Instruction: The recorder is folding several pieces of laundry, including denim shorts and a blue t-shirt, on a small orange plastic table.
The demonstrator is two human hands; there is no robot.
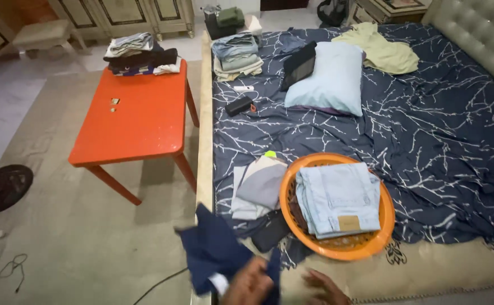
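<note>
Left hand [251, 284]: closing on a fold of the navy garment [213, 251], low in the view, at the foot of the bed.
Right hand [325, 288]: lying flat and spread, gripping nothing, just beside the garment's edge and below the basket [385, 223].
Garment position: hanging partly off the bed's corner, bunching upward to the left of both hands.
Handling: judging by the drape, soft, light and limp; sagging wherever unsupported; not fragile, not slippery.
Hold points: likely best taken at a hem or two corners, keeping the cloth spread rather than crumpling.
Basket: round, orange, carrying folded pale jeans [338, 197], sitting on the bed near its lower edge.
Beside basket: small stack of grey and white folded cloth [258, 185], touching the basket's left rim.
Surface: dark blue sheet [444, 124] with white branch print, rumpled, yielding under load.
Further up the bed: pale blue pillow [329, 79], a yellow-green garment, a folded stack, small dark items.
Room: orange table [134, 113] standing left of the bed, bearing folded clothes at its far end; beige carpet below; cabinets along the far wall; tufted headboard at right.
</note>
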